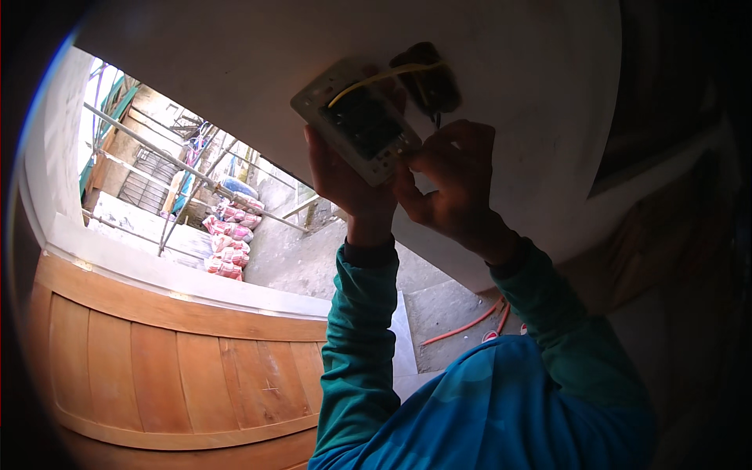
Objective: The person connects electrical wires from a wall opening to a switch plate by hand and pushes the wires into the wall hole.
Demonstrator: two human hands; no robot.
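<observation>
My left hand (pixel 348 176) is wrapped round a pale rectangular electrical switch or socket plate (pixel 313 95), its dark back turned toward me. A yellow wire (pixel 376 78) runs from that back to a dark opening (pixel 427 78) in the wall, a wall box by its shape. From the box's lower edge a short dark wire (pixel 437 121) sticks out, close to my right hand (pixel 454 176). The right thumb and fingers are pinched at the plate's lower right corner. Whatever lies between those fingertips is too dark and small to name.
The pale wall (pixel 533 117) stands right behind the plate. Wooden panelling (pixel 188 376) fills the lower left, below an opening onto scaffold poles (pixel 188 168) and stacked red-and-white sacks (pixel 229 247). An orange hose or cable (pixel 462 325) lies on the floor.
</observation>
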